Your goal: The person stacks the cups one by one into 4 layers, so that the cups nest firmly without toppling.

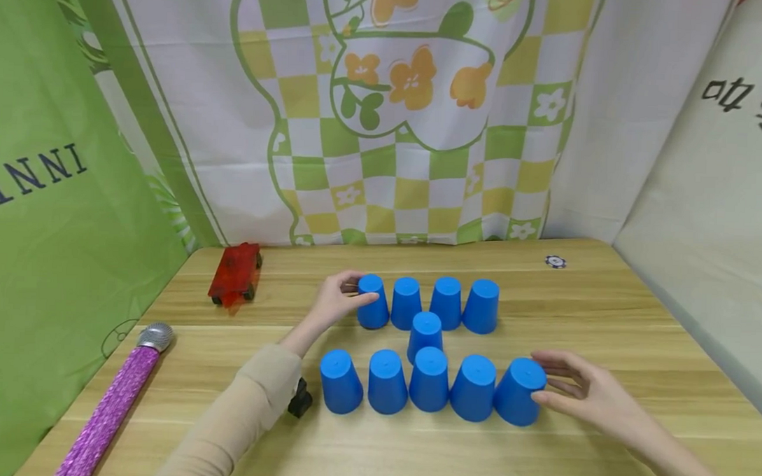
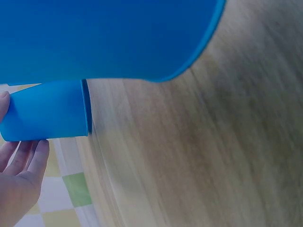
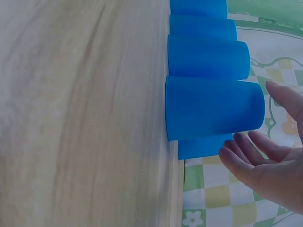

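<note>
Blue cups stand upside down on the table in two rows, with one single cup [image 1: 425, 336] between the rows. At the left end of the back row, my left hand [image 1: 340, 297] grips a blue cup [image 1: 374, 308], thumb on the near side and fingers on the far side. In the left wrist view that cup [image 2: 49, 111] sits between thumb and fingers. My right hand [image 1: 586, 391] is around the front row's rightmost blue cup [image 1: 518, 393], fingers loosely bent. From the right wrist, the thumb [image 3: 283, 97] shows slightly apart from this cup [image 3: 213, 109].
A red toy car [image 1: 233, 271] lies at the back left, and a purple glittery microphone [image 1: 113, 404] along the left edge. Beside my left sleeve is a small black object [image 1: 300, 399]. A round chip [image 1: 555, 261] lies at the back right. Printed curtains [image 1: 414, 197] hang behind.
</note>
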`<action>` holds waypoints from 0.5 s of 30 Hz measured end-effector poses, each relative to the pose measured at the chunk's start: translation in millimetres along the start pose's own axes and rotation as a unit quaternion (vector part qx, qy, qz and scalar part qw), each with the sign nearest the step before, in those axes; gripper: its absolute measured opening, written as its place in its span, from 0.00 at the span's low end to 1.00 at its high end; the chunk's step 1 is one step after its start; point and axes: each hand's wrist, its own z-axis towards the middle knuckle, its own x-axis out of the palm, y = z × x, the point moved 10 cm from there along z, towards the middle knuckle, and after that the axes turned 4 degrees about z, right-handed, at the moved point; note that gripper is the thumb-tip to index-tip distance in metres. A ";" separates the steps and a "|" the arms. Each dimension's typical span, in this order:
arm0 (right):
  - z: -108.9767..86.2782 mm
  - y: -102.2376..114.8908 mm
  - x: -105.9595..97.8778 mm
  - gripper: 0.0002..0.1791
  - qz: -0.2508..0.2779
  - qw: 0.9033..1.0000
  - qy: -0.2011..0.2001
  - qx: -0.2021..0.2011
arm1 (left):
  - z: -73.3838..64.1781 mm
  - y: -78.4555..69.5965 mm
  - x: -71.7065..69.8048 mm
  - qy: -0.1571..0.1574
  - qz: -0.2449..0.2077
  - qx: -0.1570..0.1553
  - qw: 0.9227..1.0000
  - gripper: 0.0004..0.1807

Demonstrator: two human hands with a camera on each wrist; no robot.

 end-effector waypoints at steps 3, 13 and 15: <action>1.7 -0.2 2.5 0.28 -0.006 1.000 0.002 0.007 | -0.8 0.1 1.0 0.000 0.003 0.005 1.000 0.24; 4.7 0.3 5.7 0.29 -0.017 0.999 0.003 0.033 | -3.7 -2.1 2.5 0.005 -0.001 0.002 1.000 0.25; 5.5 0.6 6.1 0.29 -0.020 0.999 0.005 0.033 | -4.2 -2.9 2.9 0.007 0.001 0.003 1.000 0.24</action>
